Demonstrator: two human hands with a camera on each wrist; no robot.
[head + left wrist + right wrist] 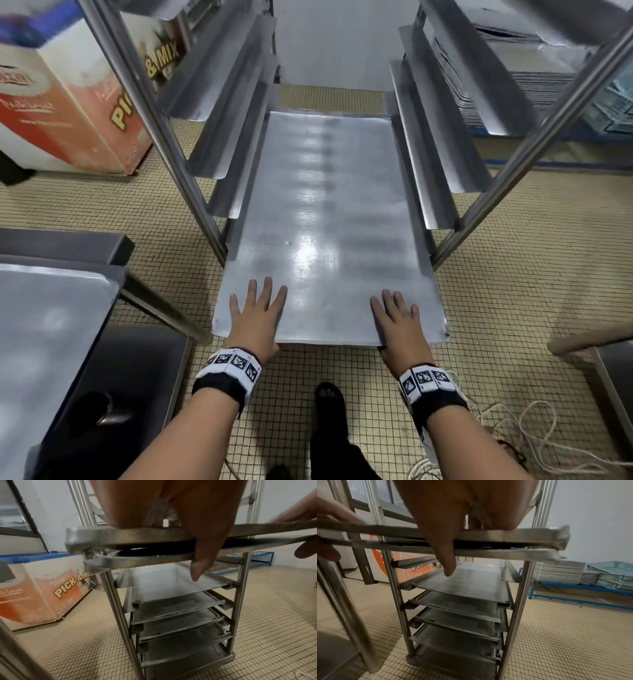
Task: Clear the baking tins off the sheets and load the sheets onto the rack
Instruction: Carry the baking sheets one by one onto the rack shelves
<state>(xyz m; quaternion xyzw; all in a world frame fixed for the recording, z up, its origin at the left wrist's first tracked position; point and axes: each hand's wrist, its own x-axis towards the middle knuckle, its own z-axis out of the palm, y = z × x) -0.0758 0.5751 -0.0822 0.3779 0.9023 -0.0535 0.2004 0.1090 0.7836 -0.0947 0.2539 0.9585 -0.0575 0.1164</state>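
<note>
A bare metal baking sheet (322,205) lies partly inside the steel rack (164,137), its near end sticking out toward me. My left hand (257,315) and right hand (399,318) hold that near edge, fingers flat on top and thumbs down over the rim. The left wrist view shows two stacked sheet rims (137,535) with my thumb (204,550) across both. Those rims (522,535) appear again under my right hand (462,507). Lower runners carry a plain sheet (163,580) and several perforated trays (175,608). No baking tins are in view.
A steel table with another sheet (44,325) stands at my left. A "PICK & MIX" freezer chest (68,102) sits beyond it. Stacked sheets (559,572) and a blue crate (611,566) rest on a blue stand to the right. White cord (513,428) lies on the tiled floor by my foot (329,397).
</note>
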